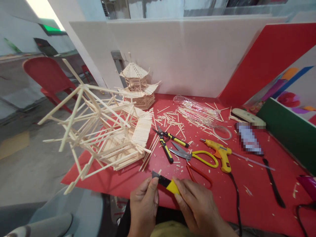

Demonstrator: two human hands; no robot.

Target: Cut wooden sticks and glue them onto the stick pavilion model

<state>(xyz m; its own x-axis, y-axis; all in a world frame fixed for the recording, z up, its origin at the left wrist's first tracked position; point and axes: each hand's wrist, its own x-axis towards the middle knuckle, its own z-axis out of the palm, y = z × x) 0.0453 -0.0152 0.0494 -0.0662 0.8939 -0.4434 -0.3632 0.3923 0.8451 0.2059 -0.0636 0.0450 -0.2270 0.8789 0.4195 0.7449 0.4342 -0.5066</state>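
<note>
A yellow and black utility knife (165, 181) is gripped in my right hand (195, 202), its front end pointing up and left. My left hand (145, 200) is closed in a pinch right at the blade end, thumb on top; what lies between its fingers is hidden. Beyond the hands lie scissors (203, 157) with yellow handles, a red-handled tool (199, 174) and yellow-black cutters (165, 148). To the left stands a large open frame of wooden sticks (96, 115), joined to or overlapping a slatted stick base (140, 128).
A finished-looking stick pagoda (135, 84) stands at the back by a white board (172, 56). Loose sticks (171, 120) and a plastic bag of sticks (197, 112) lie mid-table. A yellow glue gun (221, 154) with its cord sits right. A red chair (49, 75) stands left.
</note>
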